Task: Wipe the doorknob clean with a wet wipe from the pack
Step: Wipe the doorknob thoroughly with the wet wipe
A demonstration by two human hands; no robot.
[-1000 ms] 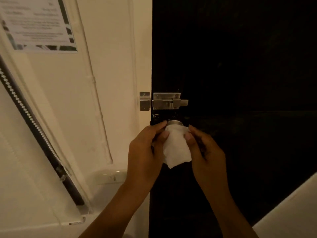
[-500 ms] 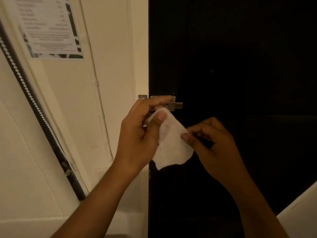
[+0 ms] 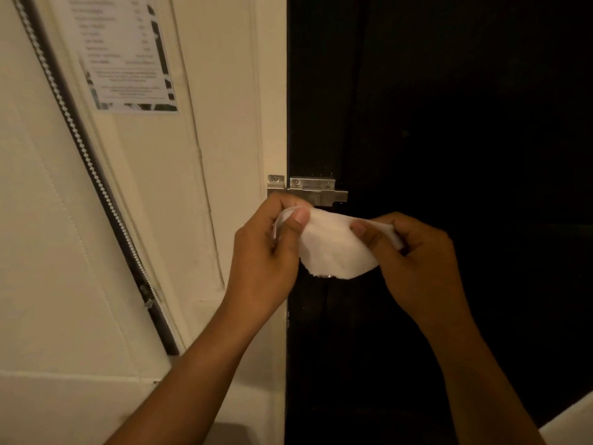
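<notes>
You pinch the wet wipe [image 3: 333,248] stretched between your left hand [image 3: 266,261] and right hand [image 3: 417,261]; the doorknob [image 3: 324,276] sits just behind and below its lower edge, nearer your left hand.

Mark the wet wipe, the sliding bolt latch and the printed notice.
wet wipe [image 3: 333,248], head view, middle of the sheet.
sliding bolt latch [image 3: 317,191], head view, its plate on the door.
printed notice [image 3: 128,59], head view, text area.

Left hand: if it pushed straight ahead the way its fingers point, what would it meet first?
Probably the metal slide latch just above the left hand, which pinches the wet wipe; depth is unclear.
</notes>
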